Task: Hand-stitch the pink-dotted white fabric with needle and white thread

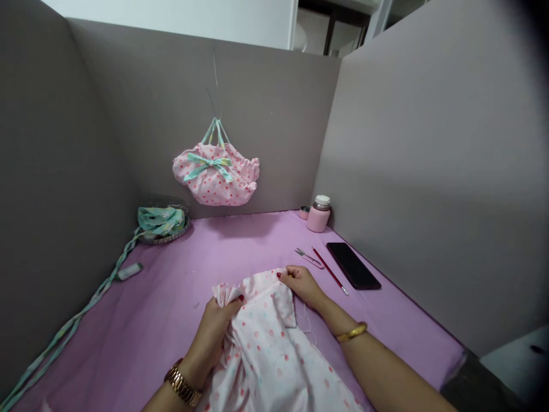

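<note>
A pale pink cloth with red dots (270,337) hangs between my hands and spreads down toward me over the front of the table. My left hand (217,326) is closed on its bunched left edge, thumb on top. At the upper right corner of the cloth, my right hand (302,284) pinches the folded edge between thumb and fingers. The top edge is gathered on the left and flatter toward the right. Loose white thread (306,323) trails from the cloth below my right hand.
A purple cloth (163,309) covers the table between grey partitions. Thread snips (309,258), a red pencil (330,272), a black phone (353,265) and a pink jar (318,214) lie right. Green fabric strips (160,220) and a thread spool (130,271) sit left. A dotted bag (217,174) hangs behind.
</note>
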Tool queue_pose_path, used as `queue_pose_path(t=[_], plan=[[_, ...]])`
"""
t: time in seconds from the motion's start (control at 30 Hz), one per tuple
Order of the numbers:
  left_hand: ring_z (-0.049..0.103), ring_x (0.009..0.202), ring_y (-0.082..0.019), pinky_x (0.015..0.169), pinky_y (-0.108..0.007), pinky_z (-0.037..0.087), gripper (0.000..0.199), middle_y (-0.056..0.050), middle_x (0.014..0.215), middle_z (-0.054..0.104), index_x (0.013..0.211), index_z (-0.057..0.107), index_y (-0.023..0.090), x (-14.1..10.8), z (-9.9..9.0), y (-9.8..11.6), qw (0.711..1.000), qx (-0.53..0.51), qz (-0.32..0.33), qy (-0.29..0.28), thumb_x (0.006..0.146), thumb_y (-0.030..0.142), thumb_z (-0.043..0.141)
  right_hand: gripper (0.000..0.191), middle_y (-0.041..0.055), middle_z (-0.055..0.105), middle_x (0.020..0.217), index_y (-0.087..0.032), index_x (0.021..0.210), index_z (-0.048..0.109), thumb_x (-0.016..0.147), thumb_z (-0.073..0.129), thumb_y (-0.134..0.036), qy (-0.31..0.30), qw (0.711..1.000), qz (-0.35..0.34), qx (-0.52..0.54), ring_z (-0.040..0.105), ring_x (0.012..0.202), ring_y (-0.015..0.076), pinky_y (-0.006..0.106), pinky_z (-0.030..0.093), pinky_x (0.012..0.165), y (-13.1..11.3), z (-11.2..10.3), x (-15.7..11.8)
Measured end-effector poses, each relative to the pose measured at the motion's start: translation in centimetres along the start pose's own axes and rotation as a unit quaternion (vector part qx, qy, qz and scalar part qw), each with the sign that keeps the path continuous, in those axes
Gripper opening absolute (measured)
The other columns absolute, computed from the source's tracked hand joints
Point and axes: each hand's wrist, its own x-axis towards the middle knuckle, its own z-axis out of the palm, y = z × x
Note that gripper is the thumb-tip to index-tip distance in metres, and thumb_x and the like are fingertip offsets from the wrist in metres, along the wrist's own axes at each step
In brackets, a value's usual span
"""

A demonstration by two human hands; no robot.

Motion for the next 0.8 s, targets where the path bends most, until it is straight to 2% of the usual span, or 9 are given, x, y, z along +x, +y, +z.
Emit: queue_pose_path(t=[0.33, 0.57, 0.7, 0.8], plan=[[0.066, 0.066, -0.022, 0.065, -0.031, 0.049, 0.019, -0.003, 0.07, 0.071, 0.084, 0.063, 0.014, 0.1, -0.1, 0.1, 0.999, -0.029, -0.016, -0.004, 0.068, 0.023, 0.067, 0.04, -0.0057, 0.034, 0.052, -0.018, 0.055, 0.042, 0.068, 0.063, -0.05, -0.014, 1.0, 0.013, 0.014, 0.028, 0.049, 0.0086, 0.022, 0.02, 0.047, -0.4, 0.0, -0.1], [0.066, 0.069, -0.024, 0.07, -0.035, 0.049, 0.021, -0.007, 0.073, 0.071, 0.086, 0.063, 0.014, 0.0, -0.3, 0.9, 0.993, -0.095, -0.063, -0.012, 0.067, 0.023, 0.068, 0.043, -0.0056, 0.036, 0.052, -0.017, 0.057, 0.043, 0.068, 0.063, -0.053, -0.038, 0.997, 0.046, 0.058, 0.03, 0.048, 0.008, 0.022, 0.022, 0.047, -1.2, -0.2, -0.8], [0.065, 0.067, -0.022, 0.067, -0.033, 0.049, 0.02, -0.006, 0.071, 0.07, 0.085, 0.063, 0.015, 0.1, -0.1, 0.9, 0.995, -0.078, -0.066, -0.001, 0.068, 0.024, 0.066, 0.04, -0.005, 0.04, 0.052, -0.017, 0.059, 0.044, 0.069, 0.064, -0.05, -0.07, 0.99, 0.087, 0.084, 0.032, 0.046, 0.0076, 0.021, 0.024, 0.047, -1.5, -1.0, -1.7], [0.061, 0.058, -0.019, 0.058, -0.029, 0.047, 0.011, -0.002, 0.062, 0.066, 0.074, 0.061, 0.016, 0.3, 0.2, 0.3, 0.997, -0.025, -0.073, 0.014, 0.067, 0.022, 0.066, 0.036, -0.0037, 0.043, 0.053, -0.016, 0.06, 0.046, 0.068, 0.066, -0.045, -0.091, 0.986, 0.116, 0.076, 0.034, 0.047, 0.0081, 0.022, 0.023, 0.046, -2.0, -2.0, -2.0]])
